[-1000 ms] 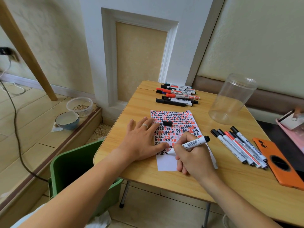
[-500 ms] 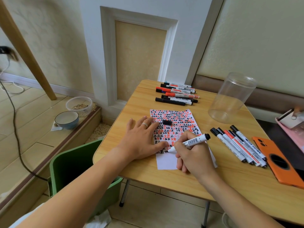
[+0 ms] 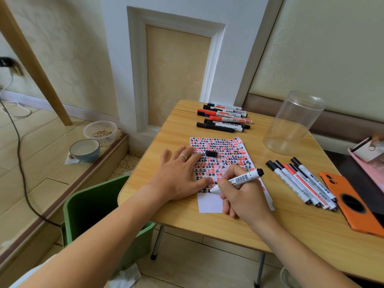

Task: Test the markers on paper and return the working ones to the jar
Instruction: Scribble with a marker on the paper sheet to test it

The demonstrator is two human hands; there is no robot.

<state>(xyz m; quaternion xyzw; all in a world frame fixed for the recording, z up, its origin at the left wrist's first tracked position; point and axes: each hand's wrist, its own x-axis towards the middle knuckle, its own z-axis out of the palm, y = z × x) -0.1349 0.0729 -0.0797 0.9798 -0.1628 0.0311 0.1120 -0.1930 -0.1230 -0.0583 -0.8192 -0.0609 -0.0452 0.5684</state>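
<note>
Head view, item one.

**A:** State the marker (image 3: 242, 179) and who has it.

**B:** White barrel, barcode label, black end cap. The right hand (image 3: 243, 197) grips it, fingers curled round the barrel, tip down on the paper (image 3: 209, 204) at the edge of the last written row. The left hand (image 3: 178, 177) lies flat, fingers spread, pressing the sheet's left edge; a ring shows on one finger.

**A:** The sheet itself?

**B:** White, rectangular, densely covered in red and black marks, bare only at the near end. A small black cap (image 3: 211, 153) rests on it, just beyond the left fingertips.

**A:** Surroundings?

**B:** Clear plastic jar (image 3: 291, 125), cylindrical, standing at the far right of the wooden table (image 3: 207, 221), with no markers in it. One row of capped markers (image 3: 301, 181) lies right of the paper, beside an orange phone case (image 3: 357, 206). A second group of markers (image 3: 224, 119) lies at the far edge, red and black caps mixed.

**A:** Obstructions?

**B:** The right hand covers the sheet's near right corner. Below the table's left edge, a green bin (image 3: 83, 206); further left on the floor, a ceramic bowl (image 3: 84, 150) and a clear tub (image 3: 100, 132) of grain.
</note>
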